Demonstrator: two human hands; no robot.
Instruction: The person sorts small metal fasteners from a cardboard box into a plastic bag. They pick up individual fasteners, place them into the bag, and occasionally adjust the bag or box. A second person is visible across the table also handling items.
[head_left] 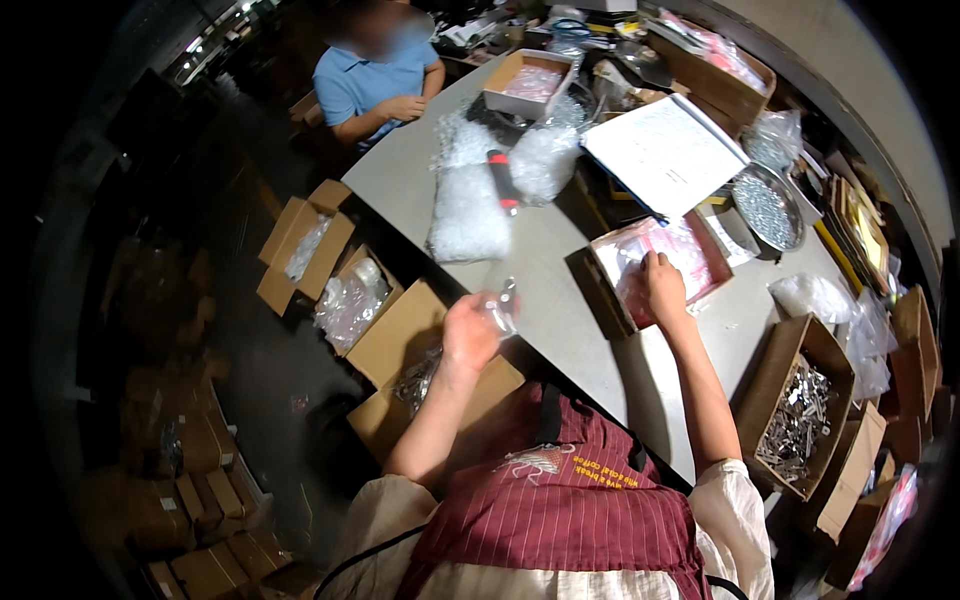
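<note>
A striped maroon apron (560, 500) fills the near edge, with both forearms reaching out over a grey table (560, 300). The left hand (468, 335) is closed around a small clear bag (503, 305) at the table's near left edge. The right hand (662, 285) rests fingers-down on pink-tinted bags in a shallow cardboard box (600, 285); whether it grips any I cannot tell. Open cartons (400, 330) stand on the dark floor to the left. A box of metal parts (800, 420) sits right. Far off, another person (375, 80) sits.
</note>
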